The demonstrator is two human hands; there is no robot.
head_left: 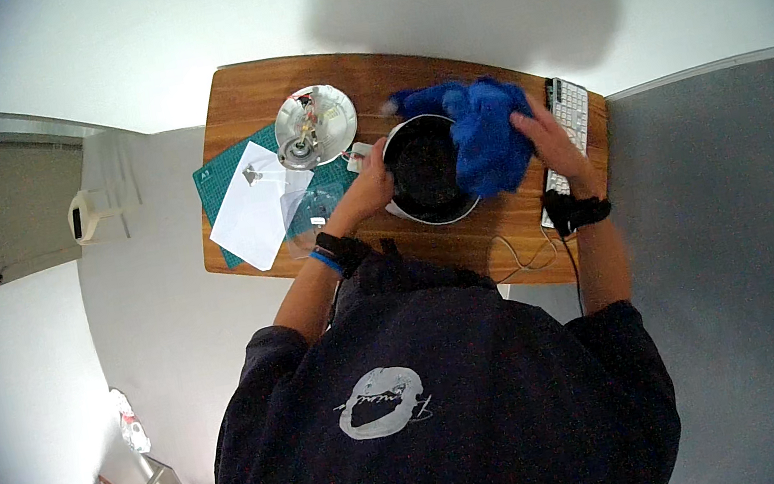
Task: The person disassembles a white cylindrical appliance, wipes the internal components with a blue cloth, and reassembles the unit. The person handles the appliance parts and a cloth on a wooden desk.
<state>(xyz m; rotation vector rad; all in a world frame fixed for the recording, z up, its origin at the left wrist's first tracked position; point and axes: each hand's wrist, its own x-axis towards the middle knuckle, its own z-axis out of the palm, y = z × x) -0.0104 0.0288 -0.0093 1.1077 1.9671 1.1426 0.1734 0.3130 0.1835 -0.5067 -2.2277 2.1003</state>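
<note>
**Brace the pot, gather the cloth**

Held at its left rim by the left grip (369,191): the pot (421,174), mid-tabletop (247,90), mouth up, dark inside. Bunched over its right side, with a loose lobe trailing along the far rim: the blue cloth (492,139), grasped from the right by the right grip (552,143). Cannot tell the tightness of either hold, nor real contact between cloth and rim from mere overlap.

For good cloth work here, probably best to leave all the bracing to the left and all the moving to the right. Press the pot down and slightly inward, against any push from the right. Fold the trailing lobe back under the palm first; likely to snag or drag otherwise, being so loose. Work in short strokes along the rim, turning the pot a little at a time rather than stretching across it.

Mind the surroundings, too. Close by on the right: the keyboard (573,116), with a loose cable (530,265) at the near edge, both easy to catch with a sleeve-less wrist or a swinging fold. Just left: the plate (340,107) full of wired parts, the paper (249,203) and the mat (217,180). Avoid sliding the pot that way.
</note>
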